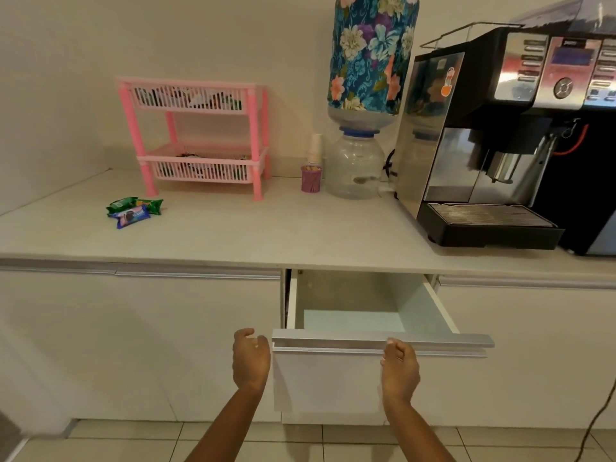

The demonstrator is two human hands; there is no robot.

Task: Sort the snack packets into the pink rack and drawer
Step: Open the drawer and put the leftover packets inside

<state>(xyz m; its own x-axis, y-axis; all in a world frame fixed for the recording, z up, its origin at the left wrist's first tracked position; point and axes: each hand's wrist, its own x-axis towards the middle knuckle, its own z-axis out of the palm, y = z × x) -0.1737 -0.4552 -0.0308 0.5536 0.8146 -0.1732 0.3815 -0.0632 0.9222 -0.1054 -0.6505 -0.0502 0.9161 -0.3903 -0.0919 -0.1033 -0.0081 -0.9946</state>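
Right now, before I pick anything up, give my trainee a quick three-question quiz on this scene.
1. True or false: the white cabinet drawer stands pulled open.
2. Where do the loose green and blue snack packets lie? A, on the pale countertop, front-left of the pink plastic two-tier rack; B, inside the drawer; C, on the rack's top tier.
3. Which hand holds a packet, left hand or right hand?
Key: 1 true; 2 A; 3 neither.
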